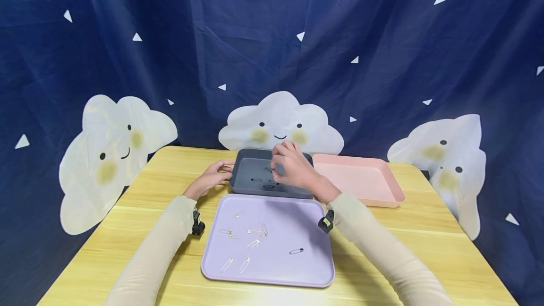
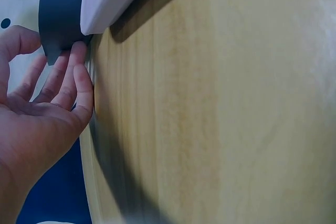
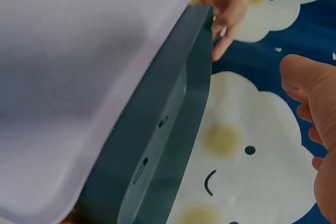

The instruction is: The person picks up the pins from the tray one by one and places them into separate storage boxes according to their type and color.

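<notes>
My left hand (image 1: 212, 177) touches the left end of a dark grey tray (image 1: 242, 169). Its fingers (image 2: 58, 77) lie against the tray's end wall, with the thumb beside the rim. Above the same tray hovers my right hand (image 1: 291, 164), its fingers curled; in the right wrist view the thumb and fingers (image 3: 310, 93) show no object, though the fingertips are partly hidden. Inside the dark tray lie several black safety pins (image 1: 256, 180). A lilac tray (image 1: 289, 221) in front carries several gold safety pins (image 1: 244, 265) and one black safety pin (image 1: 296, 251).
A shallow pink tray (image 1: 357, 178) stands to the right of the dark one. All three trays are on a wooden table (image 1: 106, 254). Behind it hangs a navy curtain (image 1: 263, 51) printed with white clouds and small triangles.
</notes>
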Available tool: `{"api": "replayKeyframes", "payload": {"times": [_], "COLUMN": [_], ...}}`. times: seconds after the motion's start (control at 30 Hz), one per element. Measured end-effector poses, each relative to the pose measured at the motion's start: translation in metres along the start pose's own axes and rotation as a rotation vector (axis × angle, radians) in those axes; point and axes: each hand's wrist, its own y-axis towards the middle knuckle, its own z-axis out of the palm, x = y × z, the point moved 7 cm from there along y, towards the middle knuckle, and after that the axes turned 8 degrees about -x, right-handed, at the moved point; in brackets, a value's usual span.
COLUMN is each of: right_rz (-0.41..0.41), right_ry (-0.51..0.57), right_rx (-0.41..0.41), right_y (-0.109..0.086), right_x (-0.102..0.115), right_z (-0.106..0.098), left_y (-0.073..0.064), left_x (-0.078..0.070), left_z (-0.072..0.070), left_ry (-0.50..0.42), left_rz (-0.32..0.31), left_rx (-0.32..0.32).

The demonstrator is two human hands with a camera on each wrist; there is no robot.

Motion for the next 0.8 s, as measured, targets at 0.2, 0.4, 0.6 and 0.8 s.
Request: {"api": "replayKeyframes", "payload": {"times": [0.2,0.4,0.6,0.8], "right_rz": [0.030,0.089,0.172,0.241], "right_ry": [-0.047,-0.074,-0.088,-0.133], "right_rx": [-0.018,0.001,0.046,0.111], "right_y": [0.006,0.008,0.005,-0.001], "right_x": [-0.021,-0.040,-0.057,-0.074], "right_z": [0.001,0.003,0.011,0.021], "left_y": [-0.001,-0.003,-0.004,-0.005], "left_x": [-0.001,-0.002,-0.003,-0.004], "left_z": [0.001,0.001,0.002,0.001], "left_ry": [-0.005,0.018,0.022,0.008], "left_rz": [-0.001,0.000,0.009,0.005], "left_rx": [0.000,-0.007,-0.005,-0.002]}}
